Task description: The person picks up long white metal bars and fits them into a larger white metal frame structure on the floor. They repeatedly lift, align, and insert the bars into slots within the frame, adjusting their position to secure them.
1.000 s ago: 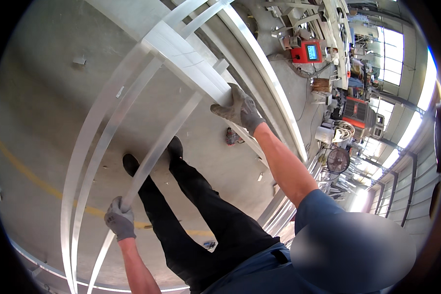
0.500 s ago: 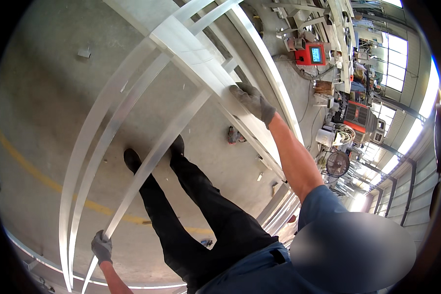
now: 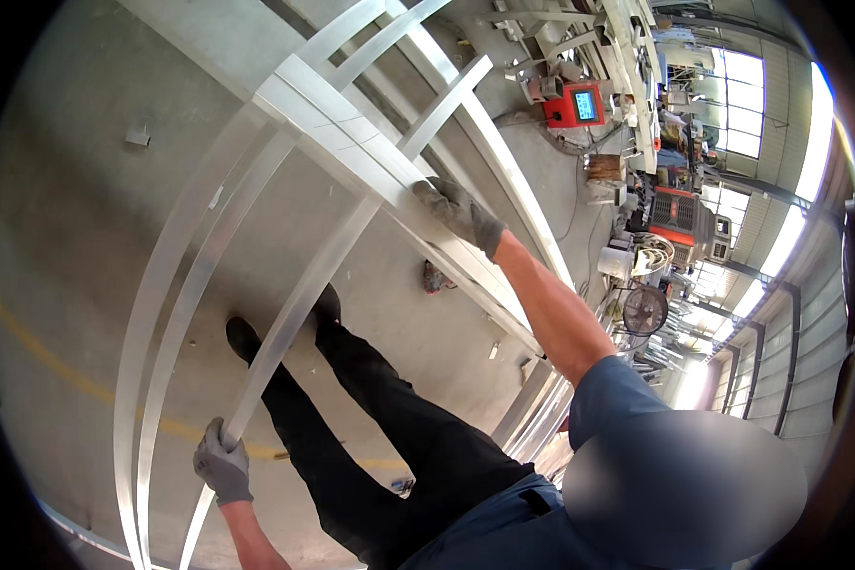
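Note:
Long flat silvery metal bars cross a wide metal beam (image 3: pixel 351 138). My left hand (image 3: pixel 223 464), in a grey glove, is closed round the nearest metal bar (image 3: pixel 299 299) towards its lower end. That bar's far end sticks out past the beam's other side; whether it passes through or beneath the beam, I cannot tell. My gloved right hand (image 3: pixel 458 214) grips the beam at its edge, to the right of where the bar crosses. Two more metal bars (image 3: pixel 176 328) run alongside on the left, also meeting the beam.
Another long metal rail (image 3: pixel 513 180) lies beyond the beam. A red machine with a lit screen (image 3: pixel 575 105) stands among metal pieces farther off. A fan (image 3: pixel 645 311) and a white bucket (image 3: pixel 616 261) are at the right. A red and dark tool (image 3: pixel 437 277) lies on the concrete floor.
My left hand has moved up and to the right, pushing the bar lengthwise, so its far end juts farther past the beam. My right hand stays on the beam; the whole view has shifted slightly.

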`<state>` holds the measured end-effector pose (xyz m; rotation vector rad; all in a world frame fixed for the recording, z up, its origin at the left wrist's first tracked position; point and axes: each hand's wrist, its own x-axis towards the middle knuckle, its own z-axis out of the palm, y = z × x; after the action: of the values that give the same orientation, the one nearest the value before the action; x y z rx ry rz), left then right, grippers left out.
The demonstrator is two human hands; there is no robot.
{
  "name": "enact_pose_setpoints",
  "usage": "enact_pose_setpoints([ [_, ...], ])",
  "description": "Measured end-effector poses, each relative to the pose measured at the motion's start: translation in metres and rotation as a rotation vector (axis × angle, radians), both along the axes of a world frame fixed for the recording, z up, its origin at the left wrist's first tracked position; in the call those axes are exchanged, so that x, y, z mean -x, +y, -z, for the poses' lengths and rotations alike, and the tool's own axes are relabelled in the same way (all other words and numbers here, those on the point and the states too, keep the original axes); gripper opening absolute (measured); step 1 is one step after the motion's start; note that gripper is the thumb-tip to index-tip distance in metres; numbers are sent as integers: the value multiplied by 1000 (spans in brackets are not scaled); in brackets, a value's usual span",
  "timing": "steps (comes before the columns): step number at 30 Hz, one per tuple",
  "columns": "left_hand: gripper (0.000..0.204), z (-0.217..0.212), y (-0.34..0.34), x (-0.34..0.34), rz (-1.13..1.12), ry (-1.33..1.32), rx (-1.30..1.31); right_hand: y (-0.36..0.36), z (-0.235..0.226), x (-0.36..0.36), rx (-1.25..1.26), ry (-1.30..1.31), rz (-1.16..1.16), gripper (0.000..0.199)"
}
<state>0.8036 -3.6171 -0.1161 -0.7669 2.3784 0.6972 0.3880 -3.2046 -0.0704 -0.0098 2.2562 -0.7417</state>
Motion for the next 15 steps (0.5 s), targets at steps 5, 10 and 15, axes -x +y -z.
enact_pose_setpoints([
  [5,41,7,13,28,-79,-19,-67,16,20,2,0,-37,60,60],
  [10,45,4,39,47,-25,-56,-17,-12,-4,-2,2,-150,168,61],
  [15,64,-24,38,58,17,-125,120,24,15,-18,58,308,149,53],
])
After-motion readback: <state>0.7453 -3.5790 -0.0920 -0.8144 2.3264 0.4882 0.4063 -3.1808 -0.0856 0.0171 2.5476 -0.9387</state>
